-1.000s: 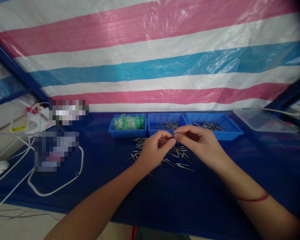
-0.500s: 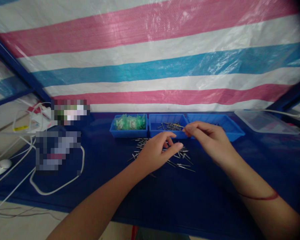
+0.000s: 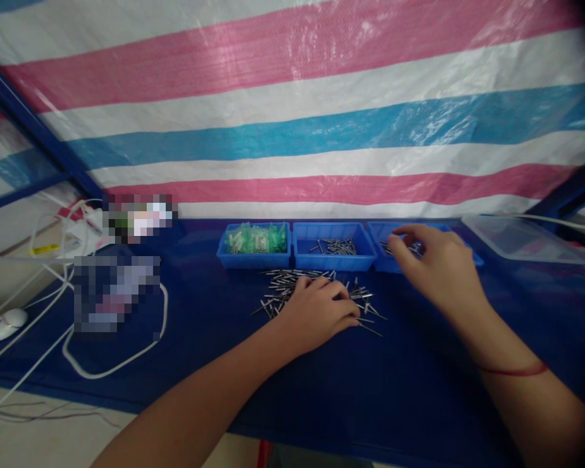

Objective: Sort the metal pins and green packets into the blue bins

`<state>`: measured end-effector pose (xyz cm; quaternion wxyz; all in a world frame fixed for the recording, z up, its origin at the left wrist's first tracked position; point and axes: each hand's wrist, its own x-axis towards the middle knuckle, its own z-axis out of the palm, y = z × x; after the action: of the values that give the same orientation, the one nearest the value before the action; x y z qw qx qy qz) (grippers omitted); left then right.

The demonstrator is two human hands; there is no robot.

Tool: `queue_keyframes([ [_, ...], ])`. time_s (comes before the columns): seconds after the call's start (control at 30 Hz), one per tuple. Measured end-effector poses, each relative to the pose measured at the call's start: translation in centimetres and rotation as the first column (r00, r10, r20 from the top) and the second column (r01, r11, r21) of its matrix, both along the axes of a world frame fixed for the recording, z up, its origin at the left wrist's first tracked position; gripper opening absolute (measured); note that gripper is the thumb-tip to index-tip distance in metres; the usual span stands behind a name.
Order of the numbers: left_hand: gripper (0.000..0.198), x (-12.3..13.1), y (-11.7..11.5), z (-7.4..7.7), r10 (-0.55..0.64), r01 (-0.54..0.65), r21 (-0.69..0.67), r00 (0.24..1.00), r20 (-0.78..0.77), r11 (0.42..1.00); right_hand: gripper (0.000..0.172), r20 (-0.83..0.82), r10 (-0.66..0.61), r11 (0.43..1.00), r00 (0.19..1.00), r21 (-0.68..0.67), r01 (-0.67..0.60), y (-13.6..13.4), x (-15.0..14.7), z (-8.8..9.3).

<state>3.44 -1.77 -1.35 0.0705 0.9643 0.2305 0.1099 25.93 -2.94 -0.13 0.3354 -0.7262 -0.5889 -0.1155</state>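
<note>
My left hand (image 3: 316, 315) lies low over a loose pile of thin metal blind rivets (image 3: 285, 283) on the blue table. Its thumb and index finger are pinched together at the pile's right side, where a rivet (image 3: 367, 320) sticks out by the fingertips. Above the right blue bin (image 3: 377, 265), my right hand (image 3: 436, 263) is open, thumb and index finger apart with nothing seen between them. Small metal pieces (image 3: 416, 248) show in that bin, partly hidden by the hand. More metal pieces (image 3: 340, 247) lie in the middle blue bin (image 3: 334, 262).
The left blue bin (image 3: 253, 261) holds green-tinted plastic bags (image 3: 256, 239). A clear plastic lid (image 3: 521, 240) lies at the far right. White cables (image 3: 163, 312) and a white mouse (image 3: 7, 324) are on the left. Striped sheeting (image 3: 292, 143) hangs behind the bins.
My right hand has moved right from the middle bin to over the right bin, and its pinched fingers have parted. My left hand has lowered onto the pile and closed its thumb and index finger.
</note>
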Motion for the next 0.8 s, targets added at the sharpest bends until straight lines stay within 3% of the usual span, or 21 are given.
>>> queue_keyframes([
  [0.23, 0.024, -0.1, 0.2, 0.0, 0.018, -0.018, 0.026, 1.0, 0.0, 1.0, 0.018, 0.053, 0.234, 0.971, 0.971, 0.048, -0.236, -0.5, -1.8, 0.3],
  [0.6, 0.018, 0.1, -0.1, -0.1, 0.012, -0.012, -0.007, 1.0, 0.018, 1.0, 0.017, 0.041, 0.288, 0.956, 0.957, 0.051, -0.29, -0.6, -2.2, 0.6],
  [0.73, 0.017, 0.1, 0.2, 0.1, 0.087, -0.08, -0.072, 0.991, 0.103, 0.994, 0.016, -0.073, 0.326, 0.945, 0.942, 0.032, -0.325, -0.7, -2.1, 0.7],
  [0.8, 0.015, 0.1, 0.5, 0.2, 0.17, -0.134, -0.181, 0.965, 0.201, 0.974, 0.016, -0.196, 0.367, 0.927, 0.909, -0.004, -0.375, -0.8, -2.2, 0.7],
])
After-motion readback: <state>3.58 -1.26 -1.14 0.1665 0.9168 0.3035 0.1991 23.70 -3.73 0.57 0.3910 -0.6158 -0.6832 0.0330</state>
